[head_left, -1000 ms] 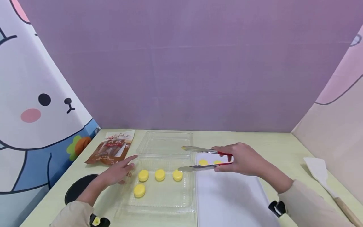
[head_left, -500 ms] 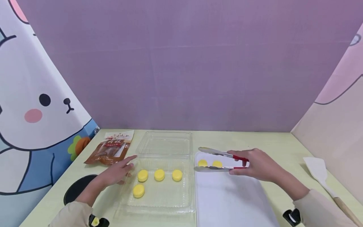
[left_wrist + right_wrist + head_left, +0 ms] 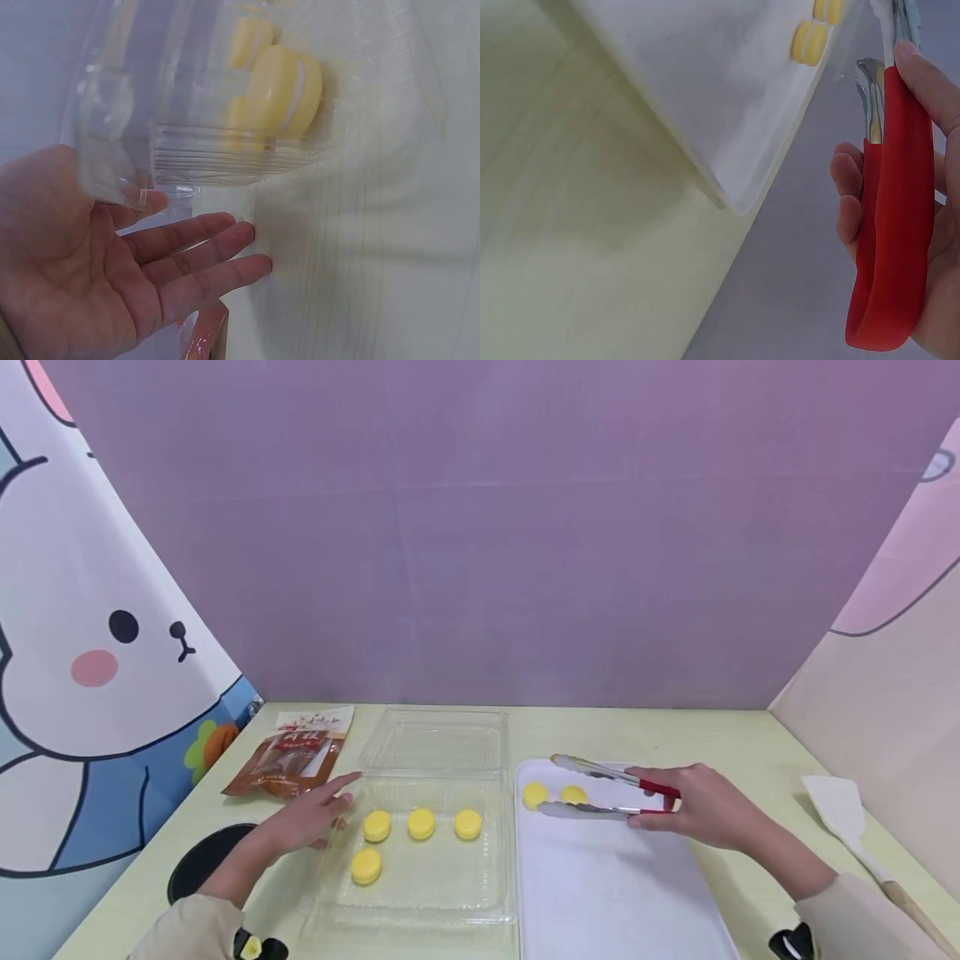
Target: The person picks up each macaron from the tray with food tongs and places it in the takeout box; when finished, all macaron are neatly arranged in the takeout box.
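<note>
My right hand (image 3: 701, 806) grips red-handled metal tongs (image 3: 658, 788) above the far end of a white tray (image 3: 600, 893). The tongs' arms stand apart with nothing between them. Beneath them, two yellow macarons (image 3: 535, 795) lie on the tray. To its left is a clear plastic clamshell box (image 3: 442, 893), its lid (image 3: 435, 739) folded back. Several yellow macarons (image 3: 421, 823) sit inside, three in a far row and one nearer on the left. My left hand (image 3: 303, 822) touches the box's left edge with relaxed fingers; in the left wrist view the box corner (image 3: 112, 172) partly hides the hand.
A brown food packet (image 3: 296, 756) lies at the back left. Behind my left forearm is a black round object (image 3: 206, 860), partly hidden. At the far right lies a white spatula (image 3: 840, 806) with a wooden handle. A purple wall (image 3: 510, 543) closes off the table's back.
My right hand has carried the tongs rightward from over the box's right side to over the tray. The macarons stay where they were, and my left hand remains at the box edge.
</note>
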Available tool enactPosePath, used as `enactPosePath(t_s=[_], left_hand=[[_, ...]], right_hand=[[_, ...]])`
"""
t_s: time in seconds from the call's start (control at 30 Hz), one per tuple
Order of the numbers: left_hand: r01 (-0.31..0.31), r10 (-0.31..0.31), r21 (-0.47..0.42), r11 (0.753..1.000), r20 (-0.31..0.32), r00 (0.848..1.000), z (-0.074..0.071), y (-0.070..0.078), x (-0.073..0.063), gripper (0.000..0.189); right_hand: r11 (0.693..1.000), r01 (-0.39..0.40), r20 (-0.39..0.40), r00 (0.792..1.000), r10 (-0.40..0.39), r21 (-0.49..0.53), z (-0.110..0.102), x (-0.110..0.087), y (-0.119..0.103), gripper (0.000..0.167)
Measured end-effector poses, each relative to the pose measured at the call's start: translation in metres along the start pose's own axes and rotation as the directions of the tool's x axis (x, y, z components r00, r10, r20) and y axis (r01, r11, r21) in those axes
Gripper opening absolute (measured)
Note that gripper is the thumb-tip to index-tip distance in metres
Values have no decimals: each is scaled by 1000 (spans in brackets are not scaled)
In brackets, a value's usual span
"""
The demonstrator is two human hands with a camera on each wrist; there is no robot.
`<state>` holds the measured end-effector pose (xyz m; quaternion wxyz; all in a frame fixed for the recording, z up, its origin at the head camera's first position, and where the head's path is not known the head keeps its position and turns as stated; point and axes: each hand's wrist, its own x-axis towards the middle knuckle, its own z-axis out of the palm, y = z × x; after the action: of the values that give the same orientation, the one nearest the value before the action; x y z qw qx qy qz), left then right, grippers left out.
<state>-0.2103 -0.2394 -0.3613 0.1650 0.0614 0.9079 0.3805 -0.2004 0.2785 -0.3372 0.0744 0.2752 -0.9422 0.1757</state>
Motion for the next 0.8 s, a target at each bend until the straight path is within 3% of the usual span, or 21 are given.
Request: enactPosePath(t_s=[0.8], left_hand=[[5, -5, -23, 1000, 13, 1000, -1, 0, 0, 57]], right_hand=[[998, -60, 46, 997, 61, -19, 18, -10, 21, 66]])
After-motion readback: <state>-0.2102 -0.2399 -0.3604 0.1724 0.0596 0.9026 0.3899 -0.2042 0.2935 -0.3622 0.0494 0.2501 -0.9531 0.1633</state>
